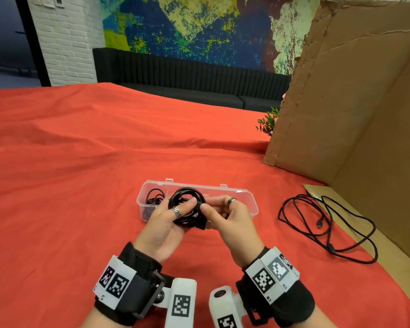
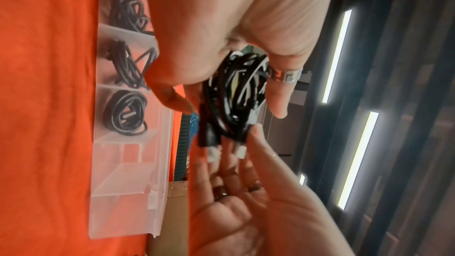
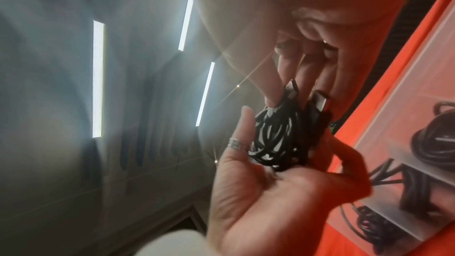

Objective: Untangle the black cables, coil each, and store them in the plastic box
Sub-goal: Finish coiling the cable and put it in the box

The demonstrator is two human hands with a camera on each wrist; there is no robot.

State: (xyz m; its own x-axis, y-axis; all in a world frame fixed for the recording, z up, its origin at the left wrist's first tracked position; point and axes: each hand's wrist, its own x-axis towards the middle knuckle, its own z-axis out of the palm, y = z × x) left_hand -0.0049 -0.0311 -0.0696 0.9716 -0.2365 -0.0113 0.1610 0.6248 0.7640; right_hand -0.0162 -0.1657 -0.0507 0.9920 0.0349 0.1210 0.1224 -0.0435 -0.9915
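A coiled black cable (image 1: pixel 187 200) is held just above the clear plastic box (image 1: pixel 242 192). My left hand (image 1: pixel 185 210) grips the coil from the left, its ringed finger across the loops. My right hand (image 1: pixel 207 205) pinches the coil's right side, where the plug ends lie. In the left wrist view the left hand (image 2: pixel 231 108) holds the coil (image 2: pixel 234 92), and two plugs stick out toward the right hand. The right wrist view shows the right hand (image 3: pixel 298 94) pinching the plugs at the coil (image 3: pixel 278 139). A loose black cable (image 1: pixel 324 223) lies uncoiled to the right.
The divided box (image 2: pixel 128 211) has coiled cables in three compartments at its left end. A tall cardboard sheet (image 1: pixel 353 114) stands along the right, close to the loose cable. Red cloth (image 1: pixel 81 162) covers the table. A small plant (image 1: pixel 268 121) sits behind the cardboard.
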